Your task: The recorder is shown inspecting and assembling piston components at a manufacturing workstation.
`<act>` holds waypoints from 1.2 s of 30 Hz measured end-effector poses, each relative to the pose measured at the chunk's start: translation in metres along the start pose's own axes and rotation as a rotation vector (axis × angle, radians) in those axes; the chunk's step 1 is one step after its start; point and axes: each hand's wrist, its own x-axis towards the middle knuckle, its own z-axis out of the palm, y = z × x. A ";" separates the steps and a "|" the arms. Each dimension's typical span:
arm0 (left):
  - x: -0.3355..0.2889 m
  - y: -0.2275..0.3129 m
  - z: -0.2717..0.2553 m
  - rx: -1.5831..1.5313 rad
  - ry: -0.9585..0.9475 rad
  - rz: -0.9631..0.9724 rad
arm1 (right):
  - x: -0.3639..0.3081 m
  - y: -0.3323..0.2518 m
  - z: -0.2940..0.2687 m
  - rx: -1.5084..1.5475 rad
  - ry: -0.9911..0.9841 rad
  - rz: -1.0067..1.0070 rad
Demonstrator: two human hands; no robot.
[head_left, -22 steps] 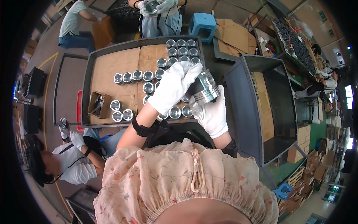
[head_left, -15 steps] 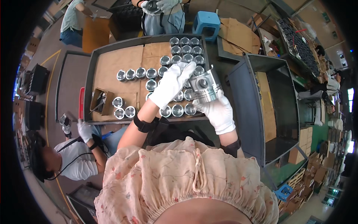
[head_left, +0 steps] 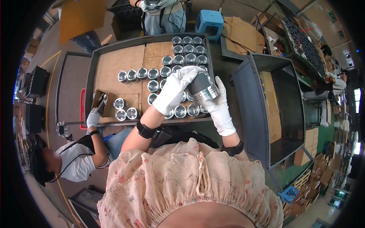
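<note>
Between my two white-gloved hands I hold a metal piston [head_left: 200, 86], tilted, its dark skirt side facing up and its shiny ringed end toward the lower right. The fingers of my left hand [head_left: 175, 84] curl over its upper left. My right hand [head_left: 219, 111] supports it from below and the right, its thumb partly hidden. Under them lies a cardboard-lined table [head_left: 121, 59] with a raised dark rim. Several upright pistons [head_left: 153, 73] stand there in rows, some hidden behind my hands and the held piston.
A small cardboard box [head_left: 109, 108] with tools sits at the table's left. A co-worker's gloved hand [head_left: 93, 117] is at it; another person [head_left: 165, 17] stands across the table. A dark metal cart [head_left: 249, 110] is on the right, a blue stool [head_left: 210, 24] behind.
The piston has been turned in my hands, so its dark side now shows instead of the pin hole. The left co-worker's hand moved up to the box; a far person with a brown board shifted.
</note>
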 end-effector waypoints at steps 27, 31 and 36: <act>-0.022 -0.012 -0.016 0.112 -0.087 0.135 | -0.005 -0.010 0.003 1.425 -0.165 0.642; -0.021 -0.019 -0.012 0.095 -0.022 0.145 | -0.005 -0.008 0.005 1.385 -0.171 0.626; -0.019 -0.035 -0.017 0.386 0.017 0.321 | -0.005 -0.003 0.002 1.345 -0.196 0.638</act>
